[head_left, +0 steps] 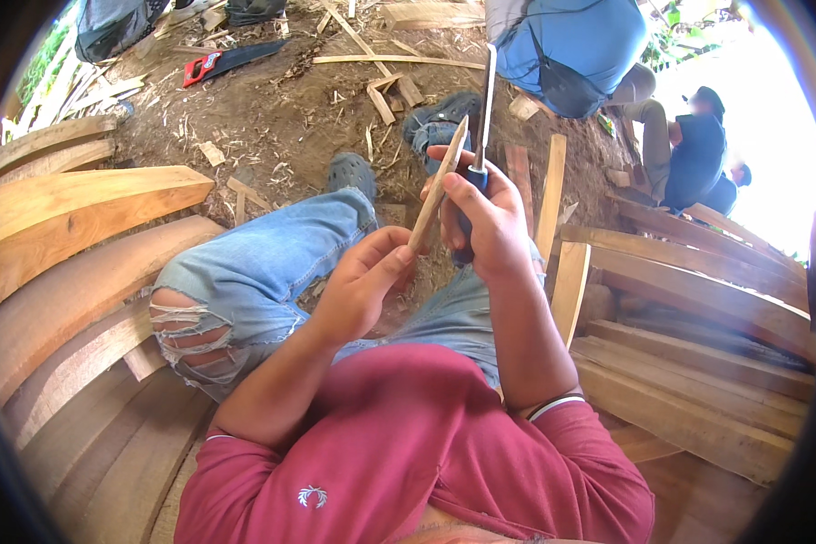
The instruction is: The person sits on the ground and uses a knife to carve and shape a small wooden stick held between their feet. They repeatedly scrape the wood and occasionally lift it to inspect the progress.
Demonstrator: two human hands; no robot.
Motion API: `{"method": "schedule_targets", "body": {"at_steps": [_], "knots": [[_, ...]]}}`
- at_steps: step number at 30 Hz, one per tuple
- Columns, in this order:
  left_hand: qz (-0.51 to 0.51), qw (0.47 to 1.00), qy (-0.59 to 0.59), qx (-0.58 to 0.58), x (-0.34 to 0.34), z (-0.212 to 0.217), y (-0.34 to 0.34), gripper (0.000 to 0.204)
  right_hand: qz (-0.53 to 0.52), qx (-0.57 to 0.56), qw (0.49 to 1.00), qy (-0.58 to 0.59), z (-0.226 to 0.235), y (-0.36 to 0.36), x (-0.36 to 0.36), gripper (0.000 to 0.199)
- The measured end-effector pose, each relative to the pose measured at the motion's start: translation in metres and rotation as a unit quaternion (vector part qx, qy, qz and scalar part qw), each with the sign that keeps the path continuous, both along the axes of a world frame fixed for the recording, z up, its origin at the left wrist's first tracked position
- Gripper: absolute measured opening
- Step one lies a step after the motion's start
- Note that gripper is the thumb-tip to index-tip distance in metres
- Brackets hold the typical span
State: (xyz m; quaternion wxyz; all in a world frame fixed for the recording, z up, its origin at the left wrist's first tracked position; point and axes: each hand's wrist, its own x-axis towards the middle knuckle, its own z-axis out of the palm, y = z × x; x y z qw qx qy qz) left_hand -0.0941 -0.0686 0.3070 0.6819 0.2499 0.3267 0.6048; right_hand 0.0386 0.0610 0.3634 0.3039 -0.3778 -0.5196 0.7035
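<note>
Your left hand [358, 281] pinches the lower end of a thin wooden stick [440, 186], held tilted above your lap. Your right hand [490, 222] is clamped around a blue-handled chisel [482, 127], its blade upright just beside the stick.

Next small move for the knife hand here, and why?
Probably a short shaving stroke along the wood stick, away from the body. The right hand holds the blue-handled knife with its blade alongside the stick's upper end, and the left hand pinches the stick's lower end steady.
</note>
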Motion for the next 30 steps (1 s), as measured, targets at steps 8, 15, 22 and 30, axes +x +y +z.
{"method": "schedule_targets", "body": {"at_steps": [8,15,22,30], "knots": [[0.000,0.994,-0.020,-0.109,0.024,-0.032,0.014,0.022,-0.046,-0.163,0.984,0.054,-0.070,0.017,0.023,0.054],[-0.015,0.971,-0.018,-0.237,0.043,-0.112,0.046,0.017,-0.113,-0.408,0.904,0.065,-0.185,-0.002,0.081,0.042],[0.014,0.927,0.055,-0.372,0.053,-0.216,0.068,0.021,-0.046,-0.488,0.870,-0.044,-0.226,-0.048,0.091,0.047],[0.046,0.905,0.117,-0.406,0.090,-0.281,0.080,0.033,-0.036,-0.486,0.866,-0.115,-0.243,-0.048,0.089,0.034]]}}
